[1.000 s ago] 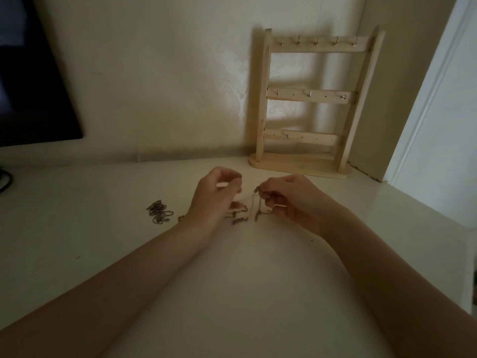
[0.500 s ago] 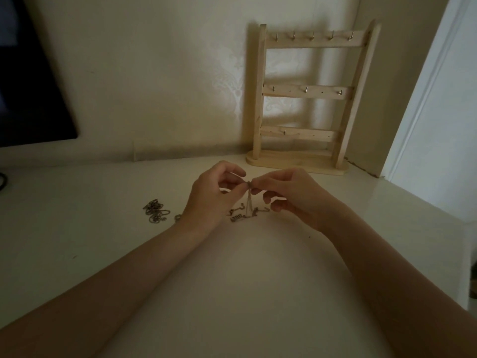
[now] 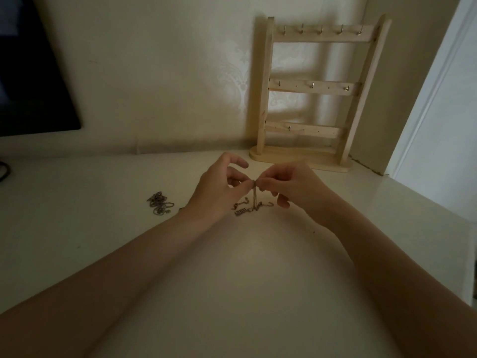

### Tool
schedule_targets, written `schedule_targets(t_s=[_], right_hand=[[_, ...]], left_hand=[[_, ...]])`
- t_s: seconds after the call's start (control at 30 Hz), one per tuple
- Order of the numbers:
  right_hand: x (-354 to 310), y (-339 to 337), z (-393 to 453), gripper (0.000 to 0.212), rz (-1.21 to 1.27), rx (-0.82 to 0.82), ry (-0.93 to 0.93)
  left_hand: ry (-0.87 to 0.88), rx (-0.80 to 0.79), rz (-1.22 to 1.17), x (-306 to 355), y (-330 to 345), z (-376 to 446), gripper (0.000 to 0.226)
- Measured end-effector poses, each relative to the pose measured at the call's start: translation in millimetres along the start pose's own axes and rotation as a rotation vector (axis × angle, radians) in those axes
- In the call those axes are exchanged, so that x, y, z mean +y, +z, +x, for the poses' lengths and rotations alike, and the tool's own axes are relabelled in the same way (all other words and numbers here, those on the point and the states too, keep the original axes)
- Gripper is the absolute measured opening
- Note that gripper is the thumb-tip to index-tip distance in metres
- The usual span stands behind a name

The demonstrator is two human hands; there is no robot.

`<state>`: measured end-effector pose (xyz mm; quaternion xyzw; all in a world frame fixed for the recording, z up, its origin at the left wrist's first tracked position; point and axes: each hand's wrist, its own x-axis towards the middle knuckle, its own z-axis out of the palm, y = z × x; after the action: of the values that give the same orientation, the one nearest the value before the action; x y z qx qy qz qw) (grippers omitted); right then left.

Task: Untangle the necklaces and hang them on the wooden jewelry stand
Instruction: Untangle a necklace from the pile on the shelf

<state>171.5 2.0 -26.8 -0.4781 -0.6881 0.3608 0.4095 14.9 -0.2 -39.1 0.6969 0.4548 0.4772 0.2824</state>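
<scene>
Both hands had closed together since a second earlier, the left hand point(image 3: 219, 189) and right hand point(image 3: 291, 187) pinching one necklace point(image 3: 254, 200) above the desk point(image 3: 77, 254), so untangling was probably still underway.

The thin chain necklace point(image 3: 254, 200) dangles from my fingertips, its lower end coiled on the worktop; a tangled necklace heap point(image 3: 159, 206) lies left; the bare wooden stand point(image 3: 313, 89) stands upright, far right.

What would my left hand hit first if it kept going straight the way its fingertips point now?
Probably your right hand. The left hand points rightward at it, and both pinch the same necklace at one spot, fingertips nearly touching. Depth is hard to judge.
</scene>
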Motion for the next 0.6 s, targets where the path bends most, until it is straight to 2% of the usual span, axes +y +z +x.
schedule_targets(t_s=[0.1, 0.13, 0.23, 0.27, 0.6], right_hand=[[0.8, -0.9, -0.5, 0.012, -0.011, -0.05, 0.023], [0.8, -1.6, -0.7, 0.012, 0.009, -0.064, 0.021], [0.1, -5.5, -1.1, 0.014, 0.21, -0.131, 0.028], [-0.3, -6.4, -1.0, 0.015, 0.272, -0.151, 0.037], [-0.9, -5.9, -2.8, 0.014, 0.227, -0.109, 0.006]], left_hand=[[-0.02, -0.029, 0.019, 1.9, -0.4, -1.2, 0.024], [-0.073, -0.047, -0.053, 2.7, -0.6, -1.4, 0.022], [-0.353, -0.137, -0.478, 10.0, -4.7, -0.9, 0.014], [-0.388, -0.167, -0.549, 11.3, -6.6, -0.5, 0.014], [-0.361, -0.085, -0.384, 10.5, -4.2, 2.0, 0.018]])
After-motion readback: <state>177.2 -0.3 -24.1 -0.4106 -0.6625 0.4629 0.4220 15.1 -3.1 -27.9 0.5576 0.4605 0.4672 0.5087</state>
